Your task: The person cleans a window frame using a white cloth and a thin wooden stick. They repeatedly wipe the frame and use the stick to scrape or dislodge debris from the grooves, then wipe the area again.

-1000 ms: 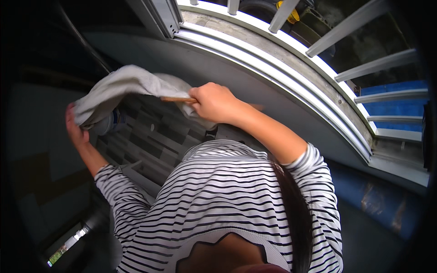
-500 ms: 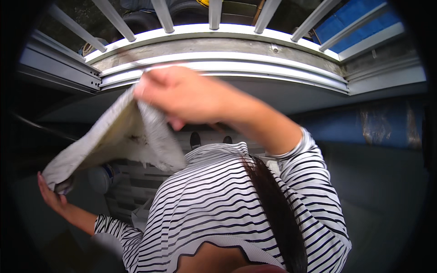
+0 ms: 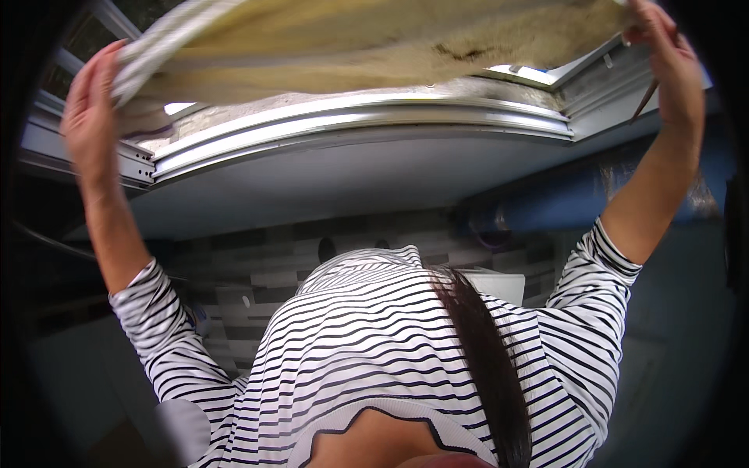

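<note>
A stained cloth (image 3: 374,51), tan and yellowish with a white edge and a dark spot, is stretched out between my two hands above the window sill. My left hand (image 3: 94,109) grips its left end, fingers folded over the white edge. At the far right, my right hand (image 3: 671,70) pinches the other end. A thin brown stick-like piece (image 3: 646,101) hangs just below my right hand; whether it is held there I cannot tell. Much of the window opening is hidden behind the cloth.
Below the cloth runs a silver window track (image 3: 367,111) with a rough grey ledge (image 3: 265,103) behind it. A grey wall panel (image 3: 335,183) drops beneath it. On the right lies a long blue roll (image 3: 538,210) with shiny tape. Grey patterned floor (image 3: 242,273) shows below.
The cloth has gone from hanging folded on the left to spread wide across the window. My left hand has risen; my right hand has swung far to the right.
</note>
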Motion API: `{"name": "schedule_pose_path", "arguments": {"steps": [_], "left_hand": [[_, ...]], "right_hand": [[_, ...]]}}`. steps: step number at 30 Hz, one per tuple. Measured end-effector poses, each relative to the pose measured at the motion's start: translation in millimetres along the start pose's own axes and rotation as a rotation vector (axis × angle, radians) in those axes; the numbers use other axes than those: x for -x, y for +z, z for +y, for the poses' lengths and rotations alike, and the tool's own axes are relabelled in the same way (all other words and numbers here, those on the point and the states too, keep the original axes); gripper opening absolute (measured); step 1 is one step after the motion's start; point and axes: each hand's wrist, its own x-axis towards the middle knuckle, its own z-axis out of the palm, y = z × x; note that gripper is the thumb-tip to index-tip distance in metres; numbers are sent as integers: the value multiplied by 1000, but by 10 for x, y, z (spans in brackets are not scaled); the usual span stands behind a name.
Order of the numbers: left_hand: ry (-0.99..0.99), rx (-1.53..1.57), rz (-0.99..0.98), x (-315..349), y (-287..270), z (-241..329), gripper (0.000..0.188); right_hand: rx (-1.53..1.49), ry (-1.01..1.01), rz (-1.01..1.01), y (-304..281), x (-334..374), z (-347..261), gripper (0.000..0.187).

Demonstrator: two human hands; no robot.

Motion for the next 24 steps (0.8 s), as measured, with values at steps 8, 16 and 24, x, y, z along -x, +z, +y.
{"name": "schedule_pose_path", "arguments": {"steps": [8, 16, 24], "left_hand": [[159, -569, -671, 661, 439, -28, 36], [73, -515, -750, 751, 539, -106, 44], [220, -454, -576, 531, 546, -265, 36]], "right_hand": [[456, 568, -533, 236, 913, 487, 41], [587, 239, -626, 637, 1282, 1012, 34], [712, 297, -192, 448, 918, 933, 12]]}}
